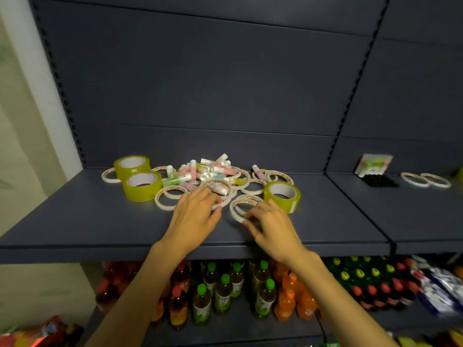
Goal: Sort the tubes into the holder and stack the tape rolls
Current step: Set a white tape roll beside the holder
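Head view: bottles [223, 289] beneath tape-strewn shelf [100, 221]

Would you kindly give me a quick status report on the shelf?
Left hand resting on thin white tape rolls. Right hand pinching another thin white ring. Pastel tubes heaped, unsorted, tangled among rings.

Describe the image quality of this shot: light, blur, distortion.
Head view: dim, even light with soft shadows under the hands; wide-angle lens bends the shelf edge and uprights; the tubes and tape rolls in the centre are fairly sharp; the right hand fingertips are slightly smeared; the bottles and packets toward the lower corners are blurred.
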